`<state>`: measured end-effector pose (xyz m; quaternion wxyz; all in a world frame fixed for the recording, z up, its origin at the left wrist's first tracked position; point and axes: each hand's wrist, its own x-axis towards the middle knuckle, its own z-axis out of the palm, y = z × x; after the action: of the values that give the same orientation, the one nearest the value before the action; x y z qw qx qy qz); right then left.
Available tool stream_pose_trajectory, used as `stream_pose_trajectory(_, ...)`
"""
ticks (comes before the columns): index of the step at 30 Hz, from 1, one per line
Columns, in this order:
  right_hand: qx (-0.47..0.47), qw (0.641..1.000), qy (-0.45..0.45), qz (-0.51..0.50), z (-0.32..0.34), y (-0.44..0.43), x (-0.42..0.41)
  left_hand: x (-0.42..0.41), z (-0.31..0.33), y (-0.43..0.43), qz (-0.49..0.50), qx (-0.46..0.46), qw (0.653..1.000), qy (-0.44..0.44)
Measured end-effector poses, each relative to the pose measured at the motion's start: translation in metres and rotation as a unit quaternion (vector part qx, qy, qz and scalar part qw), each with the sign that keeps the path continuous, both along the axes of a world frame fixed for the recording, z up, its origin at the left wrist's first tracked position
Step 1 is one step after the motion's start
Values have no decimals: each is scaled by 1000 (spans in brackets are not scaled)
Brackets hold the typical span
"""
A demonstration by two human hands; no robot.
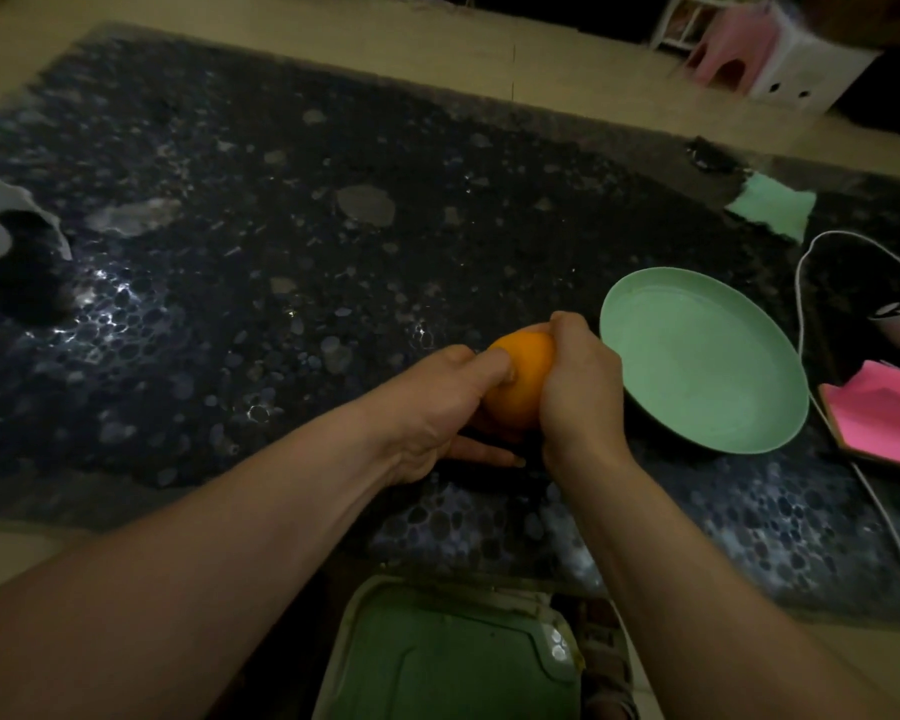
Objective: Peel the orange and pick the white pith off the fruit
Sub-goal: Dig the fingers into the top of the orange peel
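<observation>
The orange is held between both hands over the near middle of the counter, just left of the green plate and apart from it. The skin that shows between the hands is whole and orange.

Left hand: grips the orange from the left. The thumb lies across the near face of the fruit with its tip pressed into the skin. The remaining fingers pass underneath the fruit.

Right hand: grips the orange from the right. The fingers are curled closely over the top and far side, with the knuckles uppermost. The fingertips are hidden behind the fruit.

Whether the orange touches the counter cannot be told, since the hands cover its underside.

Counter surface: dark and glossy, with a pebble pattern.

Other items:
- A pale green cloth lies at the far right of the counter.
- A white cable loops past the right side of the plate.
- A pink folded item lies at the right edge.
- A green bin lid sits below the near edge of the counter.
</observation>
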<state>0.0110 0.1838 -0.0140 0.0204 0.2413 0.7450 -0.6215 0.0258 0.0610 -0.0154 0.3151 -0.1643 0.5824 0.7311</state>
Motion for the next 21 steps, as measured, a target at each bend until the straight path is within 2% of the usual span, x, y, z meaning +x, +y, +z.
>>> stream_pose_trajectory(7, 90, 994, 59, 13, -6, 2, -4, -1, -6, 8, 21, 7, 1000, -2)
stream_pose_trajectory(13, 189, 973, 124, 38, -6, 6, -11, -7, -4, 8, 19, 14, 1000, -3)
stream_pose_trajectory(21, 214, 966, 137, 56, -9, 1, -7, -6, -5, 9, 50, 7, 999, -1)
